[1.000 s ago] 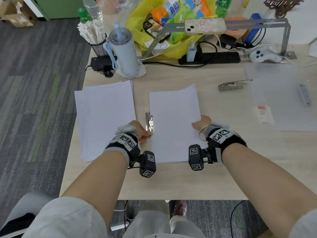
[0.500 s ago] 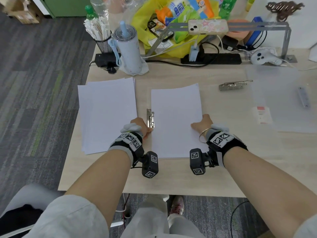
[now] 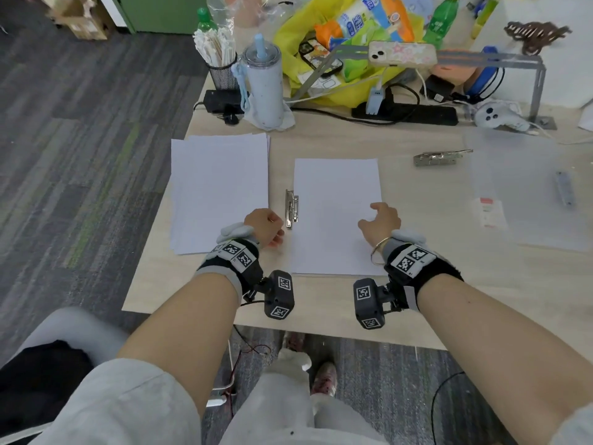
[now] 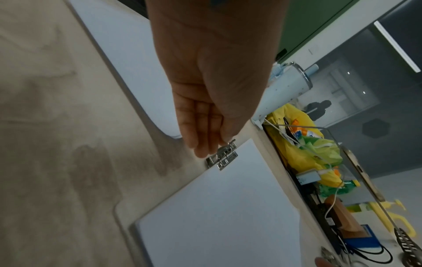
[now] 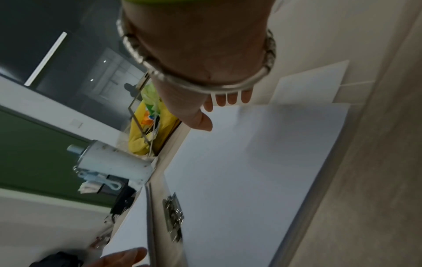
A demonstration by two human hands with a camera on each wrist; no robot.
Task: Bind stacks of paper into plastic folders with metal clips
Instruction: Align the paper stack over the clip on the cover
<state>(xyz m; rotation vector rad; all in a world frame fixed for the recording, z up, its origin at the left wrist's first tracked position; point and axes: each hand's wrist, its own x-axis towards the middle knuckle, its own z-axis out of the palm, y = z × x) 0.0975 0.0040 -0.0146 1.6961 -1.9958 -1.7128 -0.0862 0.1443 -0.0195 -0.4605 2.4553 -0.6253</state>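
Observation:
A white paper stack (image 3: 337,220) (image 4: 223,216) (image 5: 251,171) lies straight in the middle of the table, on a clear plastic sheet whose rim shows around it. A metal clip (image 3: 291,208) (image 4: 222,157) (image 5: 174,220) sits at the stack's left edge. My left hand (image 3: 263,224) (image 4: 205,144) is beside the clip's near end, fingers straight and together, tips at the clip. My right hand (image 3: 380,218) (image 5: 217,108) hovers over the stack's right half with its fingers spread and holds nothing. A second paper stack (image 3: 219,191) lies to the left.
A clear plastic folder (image 3: 529,175) with a clip (image 3: 564,192) on it lies at the right, a loose metal clip (image 3: 441,157) beside it. At the back stand a tumbler (image 3: 264,88), a mesh cup of sticks (image 3: 221,59), a power strip (image 3: 407,112) and a yellow bag (image 3: 292,36).
The middle stack went from slightly tilted to straight. My right hand left the stack's right edge and rose over the sheet, fingers spread. My left hand stayed beside the clip.

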